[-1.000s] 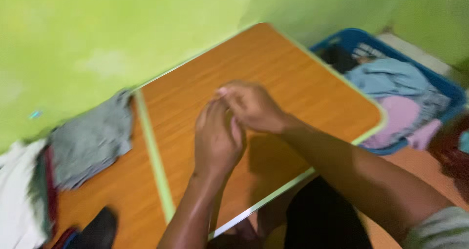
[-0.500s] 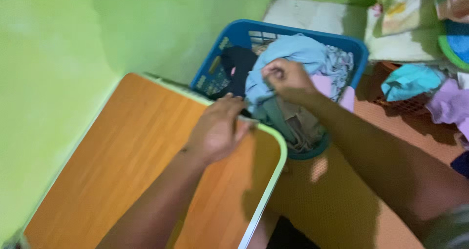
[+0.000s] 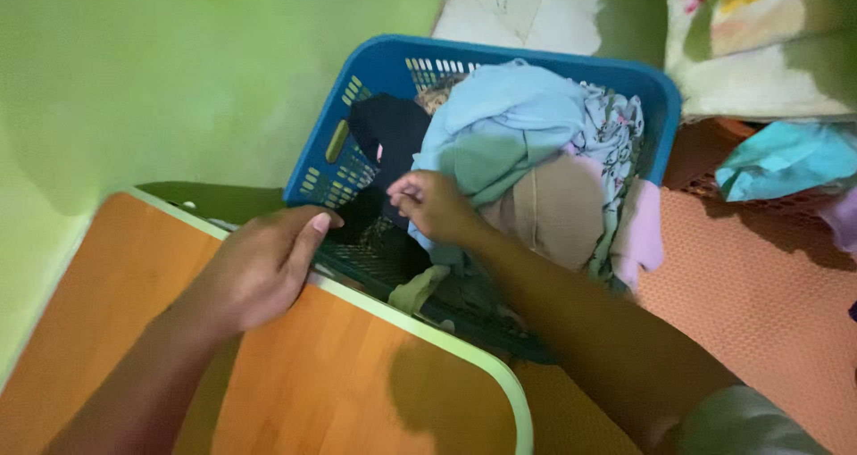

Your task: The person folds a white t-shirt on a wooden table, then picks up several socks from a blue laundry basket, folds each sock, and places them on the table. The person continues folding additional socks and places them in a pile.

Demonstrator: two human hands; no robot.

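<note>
A blue plastic laundry basket (image 3: 375, 66) stands on the floor against the green wall, full of clothes: a light blue garment (image 3: 513, 107), a dark one (image 3: 388, 133), a beige one (image 3: 558, 205) and a pink one (image 3: 638, 232). My right hand (image 3: 433, 205) reaches into the basket and pinches cloth at the edge of the light blue and dark garments. My left hand (image 3: 259, 267) rests on the far edge of a low wooden table (image 3: 312, 392) with a pale green rim, fingers loosely curled, holding nothing.
A green wall (image 3: 178, 62) rises behind the table and basket. An orange patterned mat (image 3: 750, 285) covers the floor to the right. A turquoise cloth (image 3: 786, 160) and a floral cushion (image 3: 759, 26) lie at the upper right.
The view has swung further right and down onto the basket. My right hand moved from the top of the light blue garment down toward the dark cloth. My left hand settled on the table's edge.
</note>
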